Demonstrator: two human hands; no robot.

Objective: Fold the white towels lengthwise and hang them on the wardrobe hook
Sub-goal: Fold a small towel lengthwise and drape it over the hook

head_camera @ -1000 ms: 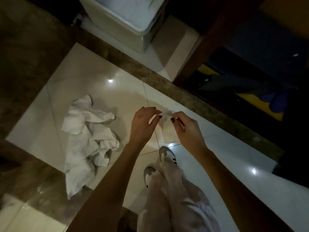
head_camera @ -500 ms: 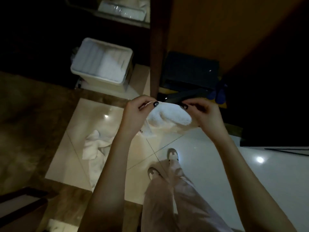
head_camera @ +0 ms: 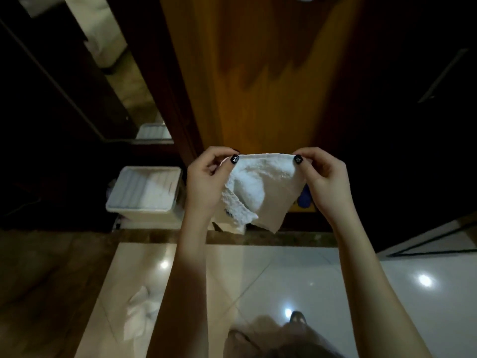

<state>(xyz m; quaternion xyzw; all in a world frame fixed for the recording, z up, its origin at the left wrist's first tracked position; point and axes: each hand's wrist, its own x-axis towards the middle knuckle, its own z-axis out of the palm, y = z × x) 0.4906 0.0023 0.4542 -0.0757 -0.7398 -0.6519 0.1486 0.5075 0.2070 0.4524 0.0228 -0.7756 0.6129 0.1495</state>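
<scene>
From the head camera, looking down, the person holds a small white fluffy towel (head_camera: 258, 184) up in the air in front of the chest. The left hand (head_camera: 206, 182) pinches one top corner between thumb and fingers. The right hand (head_camera: 327, 182) pinches the other top corner the same way. Both hands are closed on the cloth, and the top edge is pulled tight and straight between them. I think this is to line the edge up, so the towel can be folded the long way. The rest of the towel hangs down loose, with one side bunched up near the left hand.

Right behind the towel stands the brown wooden wardrobe door (head_camera: 258, 73). The towel is held close to it, which makes sense, since the hook should be there. No hook shows here. Something white peeks in at the top edge, but I cannot tell what it is.

A crumpled heap of white towels (head_camera: 140, 313) lies on the shiny pale tiled floor (head_camera: 296, 275), near its left edge, probably waiting for a turn. A white plastic box with a ribbed lid (head_camera: 147, 189) sits by the floor's far edge.
</scene>
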